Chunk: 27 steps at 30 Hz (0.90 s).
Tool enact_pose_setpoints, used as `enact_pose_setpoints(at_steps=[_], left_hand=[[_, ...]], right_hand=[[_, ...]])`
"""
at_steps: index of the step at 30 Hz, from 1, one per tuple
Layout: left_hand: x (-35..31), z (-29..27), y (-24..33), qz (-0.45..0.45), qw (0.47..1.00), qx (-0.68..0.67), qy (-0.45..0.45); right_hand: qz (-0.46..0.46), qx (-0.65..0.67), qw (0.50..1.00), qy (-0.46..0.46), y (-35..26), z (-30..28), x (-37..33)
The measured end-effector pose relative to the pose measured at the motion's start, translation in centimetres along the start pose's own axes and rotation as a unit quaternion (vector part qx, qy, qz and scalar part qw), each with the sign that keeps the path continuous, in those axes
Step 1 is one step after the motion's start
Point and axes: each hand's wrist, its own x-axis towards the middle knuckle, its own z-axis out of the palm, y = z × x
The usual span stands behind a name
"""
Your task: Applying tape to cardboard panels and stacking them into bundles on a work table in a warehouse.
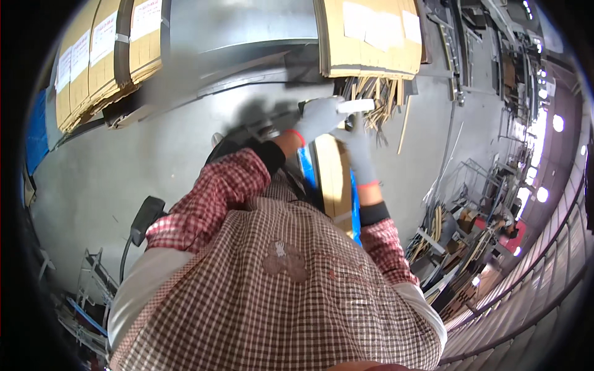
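In the middle of the head view my left hand [318,119], in a grey glove with a red cuff edge, is closed at the left end of a short white strip-like piece [356,106]. What kind of thing it is I cannot make out. Just right of it, my right hand [357,148], gloved alike, reaches up below the white piece. Its fingers are blurred, so whether they grip anything is unclear. Beneath both hands lies a long tan cardboard bundle [334,176] with blue material [307,166] along its sides, close to my body.
A large cardboard stack [371,52] with white sheets on top stands ahead; many thin strips [380,102] lie under its near edge. More strapped cardboard stacks [93,68] stand far left. Racks and loose long pieces [442,232] crowd the right. Grey floor [167,148] spreads around me.
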Motion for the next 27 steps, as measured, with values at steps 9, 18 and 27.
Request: enact_pose_setpoints(at_steps=[9,18,27], left_hand=[[-1.3,1.6,2.3,-0.04,0.984,0.174,0.023],[-1.9,1.0,2.4,0.116,0.95,0.215,0.194],[-1.2,2.3,1.6,0.163,0.945,0.274,0.075]], right_hand=[[-0.045,-0.413,0.831,-0.37,-2.6,-4.9,8.4],[0.061,-0.304,0.828,-0.467,3.1,-4.9,13.3],[-0.025,-0.637,0.659,-0.4,13.6,-4.7,13.3]])
